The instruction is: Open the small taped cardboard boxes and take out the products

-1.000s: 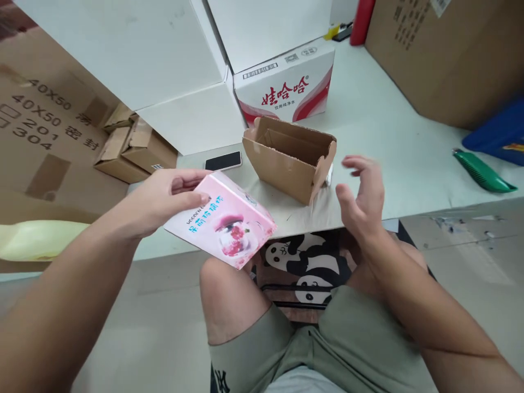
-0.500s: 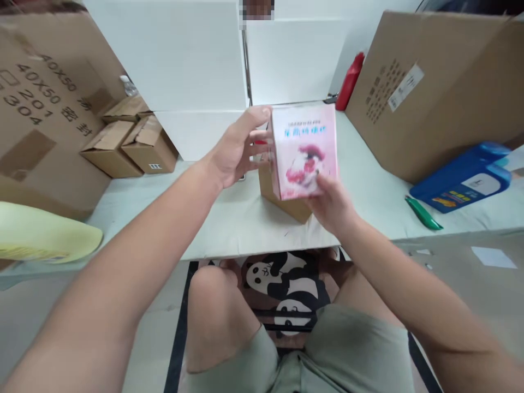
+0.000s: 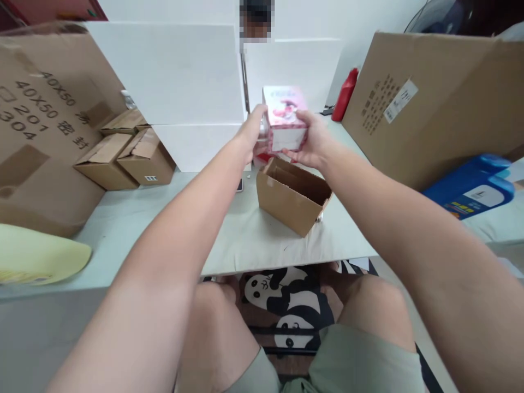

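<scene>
Both my hands hold a pink printed box [image 3: 283,117] in the air, just above and behind an open brown cardboard carton [image 3: 293,195] on the pale table [image 3: 135,229]. My left hand [image 3: 250,134] grips the box's left side with fingers curled. My right hand [image 3: 311,143] clasps its right side and underside. The carton's top flaps are open and its inside looks empty. The box is tilted with its printed face up.
Large white boxes [image 3: 176,82] stand at the back. Brown cartons [image 3: 123,155] sit at the left, and a big cardboard box [image 3: 429,98] at the right. A red bottle [image 3: 344,95], a blue pack [image 3: 470,185], a yellow sheet [image 3: 36,254] and a partly hidden phone [image 3: 239,185] are around.
The pink box went from my left hand alone, low near my knee, up to both hands and farther out over the open carton. My right hand closed onto it.
</scene>
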`<state>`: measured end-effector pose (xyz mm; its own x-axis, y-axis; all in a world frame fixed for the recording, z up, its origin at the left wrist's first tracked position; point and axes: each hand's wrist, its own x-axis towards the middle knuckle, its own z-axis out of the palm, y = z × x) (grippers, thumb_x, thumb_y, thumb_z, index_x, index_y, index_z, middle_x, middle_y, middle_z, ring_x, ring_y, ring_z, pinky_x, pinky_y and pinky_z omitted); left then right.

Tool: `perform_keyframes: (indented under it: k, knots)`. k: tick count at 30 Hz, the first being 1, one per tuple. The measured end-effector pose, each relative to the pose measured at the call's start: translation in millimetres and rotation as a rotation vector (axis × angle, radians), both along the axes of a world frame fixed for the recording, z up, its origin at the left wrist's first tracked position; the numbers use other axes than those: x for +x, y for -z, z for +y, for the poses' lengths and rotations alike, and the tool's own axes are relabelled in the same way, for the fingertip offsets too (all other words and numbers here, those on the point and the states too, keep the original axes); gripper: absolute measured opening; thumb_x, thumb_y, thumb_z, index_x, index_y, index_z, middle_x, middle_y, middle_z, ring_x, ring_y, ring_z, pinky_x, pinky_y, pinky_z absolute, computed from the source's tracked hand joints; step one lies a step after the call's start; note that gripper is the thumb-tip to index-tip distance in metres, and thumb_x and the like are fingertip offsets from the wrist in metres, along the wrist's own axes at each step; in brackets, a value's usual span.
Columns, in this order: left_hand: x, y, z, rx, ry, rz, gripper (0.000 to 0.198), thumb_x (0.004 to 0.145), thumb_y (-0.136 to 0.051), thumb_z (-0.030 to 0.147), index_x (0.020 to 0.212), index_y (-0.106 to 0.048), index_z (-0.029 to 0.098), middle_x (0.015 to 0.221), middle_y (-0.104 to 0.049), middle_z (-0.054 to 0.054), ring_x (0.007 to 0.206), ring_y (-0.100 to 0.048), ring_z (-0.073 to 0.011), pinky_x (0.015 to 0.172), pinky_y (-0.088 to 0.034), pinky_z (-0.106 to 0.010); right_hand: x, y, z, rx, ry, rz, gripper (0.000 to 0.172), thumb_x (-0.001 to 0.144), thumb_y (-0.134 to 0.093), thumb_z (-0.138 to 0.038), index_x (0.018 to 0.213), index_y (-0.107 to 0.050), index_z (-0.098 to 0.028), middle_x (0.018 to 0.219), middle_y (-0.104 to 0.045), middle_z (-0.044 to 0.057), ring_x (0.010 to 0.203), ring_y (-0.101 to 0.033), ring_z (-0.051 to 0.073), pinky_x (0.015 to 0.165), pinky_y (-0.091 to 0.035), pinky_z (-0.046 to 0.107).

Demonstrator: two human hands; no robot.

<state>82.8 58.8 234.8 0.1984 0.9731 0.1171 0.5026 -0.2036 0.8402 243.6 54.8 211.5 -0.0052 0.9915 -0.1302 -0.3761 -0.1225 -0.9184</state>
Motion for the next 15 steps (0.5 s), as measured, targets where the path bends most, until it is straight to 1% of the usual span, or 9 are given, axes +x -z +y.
perform_keyframes:
  k: [2, 3, 4, 6, 8, 10, 11, 13, 15]
  knots:
    - [-14, 13.3, -23, 0.026, -0.059, -0.178, 0.063, 0.097, -0.032, 0.061, 0.141, -0.059, 0.023, 0.133, -0.072, -0.007, 0.124, -0.069, -0.0251, 0.089, -0.058, -0.037, 29, 2.0, -15, 0.154, 0.032, 0.013, 0.033, 0.097, -0.058, -0.052, 0.114, -0.068, -0.025, 0.096, -0.076, 0.004, 0.097, -0.074, 0.02, 0.073, -0.066, 0.029]
    - [-23, 23.6, -36, 0.059, -0.081, -0.222, 0.057, 0.096, -0.037, 0.055, 0.14, -0.057, 0.026, 0.136, -0.071, -0.006, 0.125, -0.069, -0.0235, 0.093, -0.058, -0.037, 47, 4.4, -23, 0.207, 0.05, 0.015, 0.033, 0.098, -0.055, -0.052, 0.115, -0.069, -0.026, 0.102, -0.077, 0.004, 0.1, -0.074, 0.019, 0.076, -0.065, 0.028]
    - [-32, 37.1, -49, 0.079, -0.074, -0.263, 0.052, 0.093, -0.043, 0.05, 0.136, -0.058, 0.025, 0.136, -0.071, -0.008, 0.125, -0.068, -0.0228, 0.096, -0.058, -0.037, 67, 8.3, -31, 0.238, 0.078, 0.013, 0.034, 0.099, -0.051, -0.05, 0.115, -0.071, -0.026, 0.108, -0.077, 0.003, 0.101, -0.073, 0.018, 0.077, -0.064, 0.026]
    - [-50, 73.5, -73, 0.041, -0.076, -0.36, 0.039, 0.089, -0.05, 0.046, 0.118, -0.06, 0.022, 0.122, -0.074, -0.01, 0.114, -0.071, -0.0215, 0.099, -0.058, -0.038, 105, 21.7, -44, 0.225, 0.175, -0.01, 0.037, 0.098, -0.046, -0.046, 0.113, -0.073, -0.027, 0.113, -0.078, 0.002, 0.099, -0.074, 0.017, 0.072, -0.062, 0.024]
    - [-59, 118.0, -89, -0.065, -0.089, -0.411, 0.03, 0.086, -0.05, 0.043, 0.106, -0.057, 0.023, 0.104, -0.073, -0.008, 0.096, -0.07, -0.0204, 0.093, -0.06, -0.039, 138, 43.4, -49, 0.119, 0.341, -0.047, 0.035, 0.095, -0.049, -0.045, 0.112, -0.073, -0.027, 0.112, -0.077, 0.002, 0.094, -0.074, 0.017, 0.062, -0.061, 0.023]
    - [-60, 160.5, -94, -0.216, -0.072, -0.402, 0.026, 0.085, -0.05, 0.047, 0.095, -0.056, 0.024, 0.081, -0.066, -0.004, 0.077, -0.063, -0.0192, 0.08, -0.058, -0.037, 163, 71.6, -45, -0.086, 0.491, -0.096, 0.031, 0.093, -0.052, -0.046, 0.108, -0.072, -0.026, 0.105, -0.077, 0.003, 0.084, -0.073, 0.017, 0.053, -0.057, 0.022]
    - [-57, 178.0, -93, -0.246, -0.049, -0.384, 0.027, 0.084, -0.052, 0.049, 0.091, -0.058, 0.023, 0.074, -0.062, -0.002, 0.071, -0.06, -0.0186, 0.074, -0.056, -0.036, 172, 86.8, -39, -0.183, 0.538, -0.119, 0.028, 0.093, -0.053, -0.045, 0.105, -0.07, -0.026, 0.1, -0.076, 0.004, 0.08, -0.072, 0.017, 0.051, -0.056, 0.022]
    - [-49, 202.4, -87, -0.263, -0.023, -0.368, 0.031, 0.079, -0.057, 0.052, 0.083, -0.06, 0.022, 0.066, -0.055, 0.0, 0.065, -0.054, -0.017, 0.067, -0.05, -0.033, 185, 115.9, -22, -0.319, 0.595, -0.16, 0.023, 0.094, -0.054, -0.041, 0.103, -0.067, -0.025, 0.093, -0.074, 0.004, 0.074, -0.071, 0.017, 0.051, -0.057, 0.024]
    - [-43, 213.6, -77, -0.251, -0.016, -0.378, 0.035, 0.077, -0.055, 0.055, 0.081, -0.061, 0.021, 0.066, -0.053, 0.0, 0.065, -0.052, -0.0164, 0.066, -0.048, -0.032, 193, 139.5, 0, -0.383, 0.624, -0.201, 0.018, 0.095, -0.056, -0.036, 0.104, -0.065, -0.024, 0.089, -0.072, 0.003, 0.073, -0.07, 0.017, 0.055, -0.061, 0.027]
